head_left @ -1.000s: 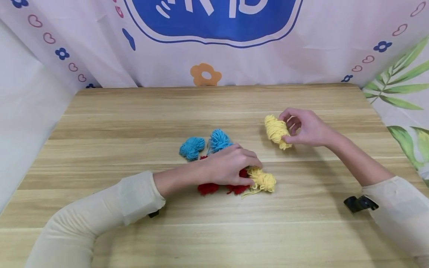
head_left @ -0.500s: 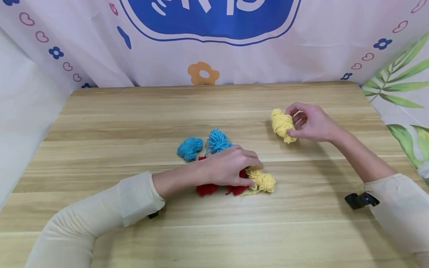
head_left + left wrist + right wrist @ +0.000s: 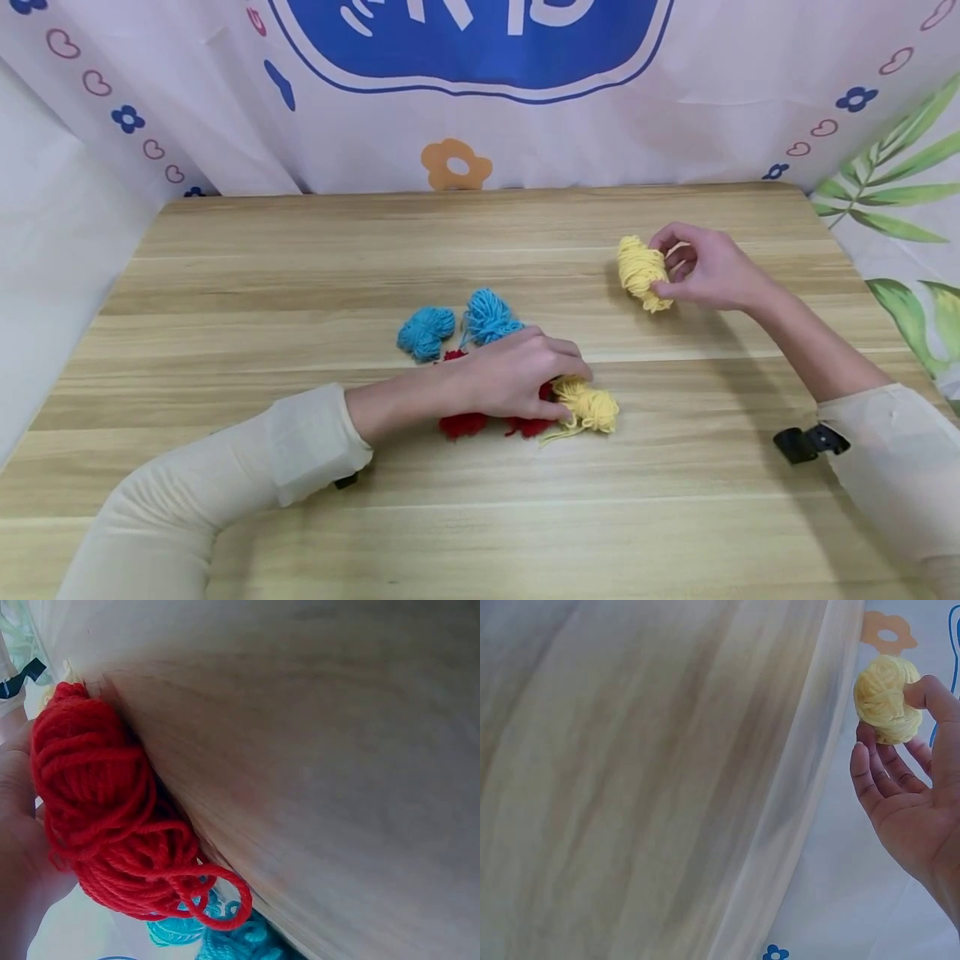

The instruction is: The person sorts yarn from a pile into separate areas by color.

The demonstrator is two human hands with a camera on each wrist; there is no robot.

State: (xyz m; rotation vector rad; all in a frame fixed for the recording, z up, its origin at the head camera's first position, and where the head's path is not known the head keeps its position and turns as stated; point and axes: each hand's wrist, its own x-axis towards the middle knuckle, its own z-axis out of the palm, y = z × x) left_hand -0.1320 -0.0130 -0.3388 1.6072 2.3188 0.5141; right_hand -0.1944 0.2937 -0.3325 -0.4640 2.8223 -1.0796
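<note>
- Yellow yarn is pinched between thumb and fingers of the right hand, at the right side of the table; lifted or resting, can't tell. Risk: hold is on one end, winding looks soft. Too tight could slide coils off, too loose could drop it.
- Left hand lies over the red yarn, its fingertips at the left end of the smaller yellow bundle. Clamped on either? Not visible.
- Loose yellow strand trails on the table just beside that thumb: likely snag if the hand lifts.
- Red loop sticks out toward the blue yarn; might hook and drag it.
- Right blue bundle is partly behind the left hand, so a sideways sweep could shove it into the left blue bundle.
</note>
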